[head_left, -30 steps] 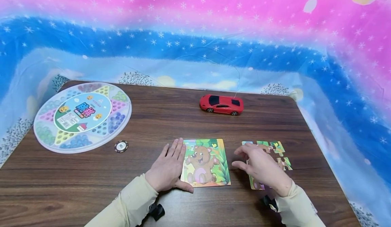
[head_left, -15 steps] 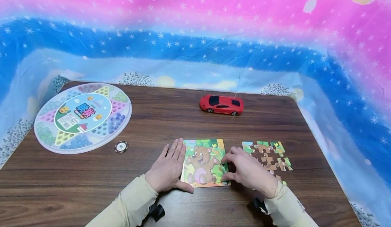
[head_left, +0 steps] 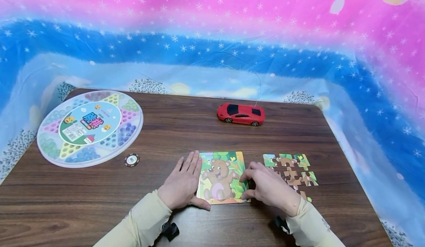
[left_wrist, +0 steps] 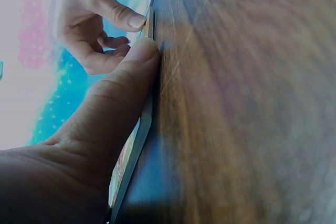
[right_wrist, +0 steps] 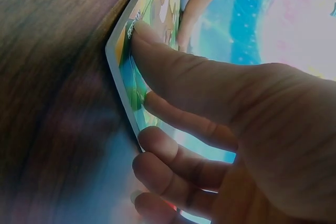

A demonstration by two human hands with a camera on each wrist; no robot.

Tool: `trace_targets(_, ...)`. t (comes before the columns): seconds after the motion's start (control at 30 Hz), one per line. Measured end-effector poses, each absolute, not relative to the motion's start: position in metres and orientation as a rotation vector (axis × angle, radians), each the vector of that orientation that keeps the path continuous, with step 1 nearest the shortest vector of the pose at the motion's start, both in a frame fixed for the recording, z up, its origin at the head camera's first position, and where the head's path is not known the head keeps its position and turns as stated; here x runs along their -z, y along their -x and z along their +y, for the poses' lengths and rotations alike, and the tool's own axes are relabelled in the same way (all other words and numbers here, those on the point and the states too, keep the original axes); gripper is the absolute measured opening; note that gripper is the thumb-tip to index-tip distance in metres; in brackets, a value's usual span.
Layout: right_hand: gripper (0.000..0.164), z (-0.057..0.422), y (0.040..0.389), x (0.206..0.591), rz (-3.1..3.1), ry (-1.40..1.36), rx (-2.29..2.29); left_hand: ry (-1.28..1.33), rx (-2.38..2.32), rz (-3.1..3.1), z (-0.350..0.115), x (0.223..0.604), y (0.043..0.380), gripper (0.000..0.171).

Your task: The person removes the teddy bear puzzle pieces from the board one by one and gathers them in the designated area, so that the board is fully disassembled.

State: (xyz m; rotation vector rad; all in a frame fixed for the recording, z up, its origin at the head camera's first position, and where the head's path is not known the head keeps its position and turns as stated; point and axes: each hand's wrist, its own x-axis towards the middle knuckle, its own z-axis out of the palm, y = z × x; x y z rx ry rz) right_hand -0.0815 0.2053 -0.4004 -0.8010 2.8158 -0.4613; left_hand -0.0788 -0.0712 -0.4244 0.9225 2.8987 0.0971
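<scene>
A square bear jigsaw puzzle board [head_left: 219, 177] lies flat on the table between the two hands. My left hand [head_left: 180, 182] rests along its left edge, fingers straight and thumb at the near left corner. My right hand [head_left: 270, 188] is at the board's right side. In the right wrist view its thumb [right_wrist: 163, 61] touches the board near the printed corner, and the index fingertip meets the green part farther along. The other fingers are bent by the edge. Loose jigsaw pieces [head_left: 292, 177] lie to the right, some hidden behind the right hand.
A Chinese checkers set [head_left: 89, 127] in a round clear case lies at the left, with a poker chip [head_left: 131, 160] beside it. A red toy car [head_left: 240, 114] stands toward the back of the wooden table [head_left: 179, 125]. Patterned cloth [head_left: 186, 51] hangs behind.
My right hand has moved left from over the loose pieces to the board's right side, and has barely moved over the last half second. The left hand has stayed put.
</scene>
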Motion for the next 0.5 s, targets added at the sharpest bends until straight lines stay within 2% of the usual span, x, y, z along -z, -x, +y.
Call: trace_targets(0.5,0.028,0.2037,0.0815,0.4018,2.823,0.794,0.435,-0.949,-0.116,2.926,-0.0715,0.4268,0.079,0.13)
